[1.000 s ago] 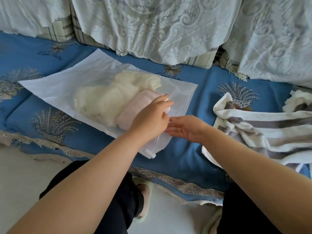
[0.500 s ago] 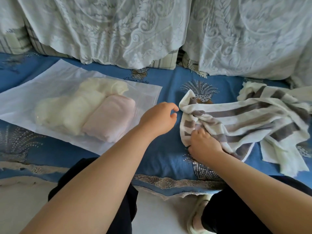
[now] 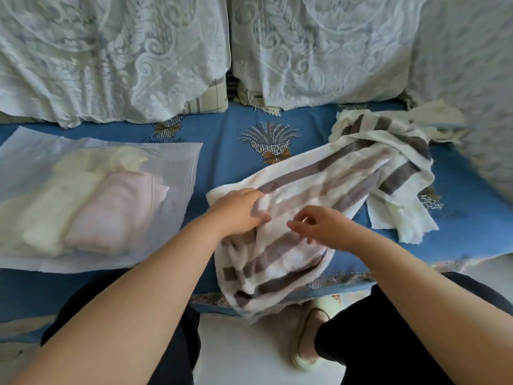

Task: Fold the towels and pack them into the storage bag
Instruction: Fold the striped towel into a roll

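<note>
Striped towel (image 3: 313,218) has been dragged toward the sofa's front edge since half a second ago, when it lay bunched further right; left hand (image 3: 238,211) has moved off the blue cover onto the towel. All places below relative to the striped towel. Nearest the camera: dark trouser legs and a pale slipper (image 3: 308,337) on the white floor (image 3: 249,354), just below the towel's hanging end. Towel's near part droops over the sofa edge, its middle lies crumpled on the blue sofa cover (image 3: 227,145), far part trails up and right. Left hand sits on the towel's left edge, fingers curled into the cloth, grip grasping a fold. Right hand (image 3: 324,227) is over the towel's middle, fingers loosely bent, thumb and forefinger near the fabric; blurred, cannot tell if its grip holds cloth. Left of the towel, apart from it: translucent storage bag (image 3: 172,162) lying flat on the cover, with a pink folded towel (image 3: 116,212) and a cream towel (image 3: 55,218) inside, side by side and touching. Behind the towel: white lace-covered cushions (image 3: 305,51) along the sofa back.
</note>
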`<act>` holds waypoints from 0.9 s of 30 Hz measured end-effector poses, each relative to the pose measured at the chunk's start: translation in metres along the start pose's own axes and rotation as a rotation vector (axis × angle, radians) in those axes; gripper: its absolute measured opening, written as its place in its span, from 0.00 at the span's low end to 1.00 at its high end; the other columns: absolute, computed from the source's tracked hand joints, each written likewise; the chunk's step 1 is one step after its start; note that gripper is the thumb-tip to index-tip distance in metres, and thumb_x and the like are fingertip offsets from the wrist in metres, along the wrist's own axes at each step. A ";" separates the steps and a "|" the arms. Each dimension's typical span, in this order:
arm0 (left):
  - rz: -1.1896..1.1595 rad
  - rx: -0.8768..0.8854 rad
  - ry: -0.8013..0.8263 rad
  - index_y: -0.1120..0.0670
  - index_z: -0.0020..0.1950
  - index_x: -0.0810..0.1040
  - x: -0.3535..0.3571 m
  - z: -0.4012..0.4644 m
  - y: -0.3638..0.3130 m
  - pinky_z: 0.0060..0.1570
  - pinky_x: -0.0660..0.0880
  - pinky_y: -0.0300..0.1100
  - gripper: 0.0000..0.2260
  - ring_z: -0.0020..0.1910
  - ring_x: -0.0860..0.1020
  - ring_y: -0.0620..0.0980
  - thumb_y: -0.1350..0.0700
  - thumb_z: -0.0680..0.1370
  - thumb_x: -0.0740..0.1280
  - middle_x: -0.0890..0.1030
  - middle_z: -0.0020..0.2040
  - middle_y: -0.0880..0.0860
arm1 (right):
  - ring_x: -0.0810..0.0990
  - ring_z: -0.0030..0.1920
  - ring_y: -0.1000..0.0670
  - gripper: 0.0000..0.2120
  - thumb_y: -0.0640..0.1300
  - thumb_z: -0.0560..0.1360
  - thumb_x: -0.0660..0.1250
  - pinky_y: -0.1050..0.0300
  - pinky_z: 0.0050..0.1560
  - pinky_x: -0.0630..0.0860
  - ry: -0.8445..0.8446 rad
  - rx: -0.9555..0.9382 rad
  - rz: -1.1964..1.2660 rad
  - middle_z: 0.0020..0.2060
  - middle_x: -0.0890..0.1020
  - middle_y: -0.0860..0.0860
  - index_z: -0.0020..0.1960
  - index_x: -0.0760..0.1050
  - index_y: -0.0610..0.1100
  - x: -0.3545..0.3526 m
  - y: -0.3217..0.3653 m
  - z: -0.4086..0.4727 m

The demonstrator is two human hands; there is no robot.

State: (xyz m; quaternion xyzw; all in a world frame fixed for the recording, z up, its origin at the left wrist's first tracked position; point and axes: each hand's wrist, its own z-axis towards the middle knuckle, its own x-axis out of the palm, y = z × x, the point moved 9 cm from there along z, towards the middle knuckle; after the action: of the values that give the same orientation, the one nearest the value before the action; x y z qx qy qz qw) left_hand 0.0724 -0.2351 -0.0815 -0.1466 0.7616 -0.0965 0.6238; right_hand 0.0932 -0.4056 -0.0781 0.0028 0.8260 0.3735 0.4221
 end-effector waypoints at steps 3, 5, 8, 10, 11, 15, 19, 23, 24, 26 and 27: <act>0.133 -0.076 0.140 0.46 0.75 0.57 0.024 0.011 0.005 0.69 0.62 0.53 0.33 0.73 0.59 0.56 0.33 0.74 0.58 0.53 0.78 0.50 | 0.78 0.54 0.41 0.28 0.64 0.75 0.59 0.52 0.45 0.70 -0.405 0.348 -0.311 0.57 0.78 0.42 0.61 0.69 0.40 -0.076 -0.067 0.000; 0.092 -0.123 0.109 0.46 0.76 0.55 0.022 0.018 0.008 0.69 0.59 0.53 0.33 0.75 0.55 0.58 0.32 0.75 0.55 0.48 0.78 0.50 | 0.79 0.50 0.40 0.33 0.65 0.73 0.61 0.52 0.48 0.74 -0.356 0.501 -0.264 0.52 0.78 0.39 0.61 0.69 0.36 -0.083 -0.106 0.002; 0.047 -0.273 -0.056 0.49 0.77 0.54 0.001 0.026 0.024 0.66 0.62 0.55 0.33 0.74 0.55 0.60 0.34 0.76 0.54 0.47 0.79 0.52 | 0.79 0.43 0.42 0.24 0.55 0.73 0.68 0.54 0.43 0.75 -0.374 0.470 -0.132 0.40 0.77 0.43 0.54 0.70 0.35 -0.081 -0.118 0.011; 0.226 -0.395 -0.131 0.52 0.76 0.54 -0.011 0.022 0.042 0.63 0.64 0.55 0.34 0.71 0.59 0.59 0.35 0.77 0.55 0.56 0.77 0.55 | 0.75 0.40 0.44 0.12 0.46 0.73 0.67 0.54 0.39 0.73 -0.390 0.363 -0.070 0.38 0.75 0.45 0.48 0.71 0.38 -0.078 -0.105 0.017; 0.280 -0.444 -0.126 0.54 0.75 0.56 -0.015 0.019 0.050 0.61 0.64 0.54 0.33 0.70 0.62 0.59 0.36 0.77 0.56 0.62 0.74 0.56 | 0.74 0.39 0.45 0.08 0.44 0.72 0.66 0.56 0.36 0.71 -0.328 0.297 -0.059 0.36 0.75 0.46 0.44 0.69 0.40 -0.072 -0.094 0.019; 0.109 -0.390 -0.076 0.51 0.49 0.74 -0.023 0.019 0.056 0.48 0.70 0.47 0.11 0.53 0.76 0.58 0.44 0.76 0.64 0.79 0.54 0.54 | 0.79 0.26 0.51 0.15 0.51 0.73 0.67 0.61 0.27 0.72 0.144 0.149 -0.127 0.24 0.80 0.49 0.35 0.73 0.41 -0.027 -0.055 0.004; -0.205 -0.096 -0.265 0.48 0.36 0.70 -0.058 0.008 0.009 0.30 0.65 0.43 0.11 0.36 0.75 0.49 0.45 0.72 0.67 0.75 0.34 0.47 | 0.79 0.38 0.46 0.18 0.61 0.73 0.63 0.56 0.33 0.70 -0.507 -0.020 -0.353 0.36 0.81 0.50 0.41 0.76 0.47 -0.091 -0.003 0.006; -0.457 0.119 -0.186 0.50 0.40 0.78 -0.062 -0.010 -0.036 0.36 0.70 0.42 0.07 0.33 0.74 0.42 0.47 0.70 0.71 0.79 0.34 0.48 | 0.65 0.67 0.43 0.25 0.49 0.73 0.67 0.46 0.66 0.64 -0.444 -0.368 -0.477 0.67 0.68 0.47 0.69 0.68 0.53 -0.081 0.047 0.034; -0.534 0.148 -0.150 0.49 0.39 0.79 -0.062 -0.013 -0.042 0.35 0.69 0.40 0.05 0.32 0.73 0.41 0.49 0.70 0.72 0.78 0.32 0.48 | 0.62 0.69 0.43 0.25 0.51 0.72 0.67 0.45 0.68 0.62 -0.359 -0.366 -0.468 0.68 0.67 0.48 0.68 0.69 0.52 -0.070 0.048 0.045; -0.626 0.160 -0.164 0.46 0.37 0.80 -0.071 -0.016 -0.042 0.32 0.67 0.33 0.03 0.29 0.70 0.38 0.52 0.70 0.72 0.76 0.29 0.42 | 0.70 0.63 0.42 0.18 0.57 0.72 0.67 0.49 0.60 0.67 -0.264 -0.295 -0.424 0.60 0.75 0.47 0.57 0.75 0.48 -0.058 0.043 0.064; -0.649 0.139 -0.235 0.45 0.36 0.79 -0.081 -0.016 -0.033 0.31 0.67 0.31 0.05 0.29 0.70 0.37 0.54 0.70 0.72 0.76 0.29 0.41 | 0.75 0.57 0.42 0.16 0.59 0.73 0.66 0.52 0.51 0.69 -0.290 -0.256 -0.398 0.52 0.78 0.46 0.50 0.76 0.46 -0.062 0.039 0.070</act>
State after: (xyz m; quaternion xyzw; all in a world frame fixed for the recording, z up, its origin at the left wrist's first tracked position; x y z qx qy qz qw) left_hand 0.0744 -0.2392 0.0075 -0.3481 0.5899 -0.3238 0.6526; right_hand 0.1700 -0.3543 -0.0368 -0.1594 0.6874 0.3803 0.5979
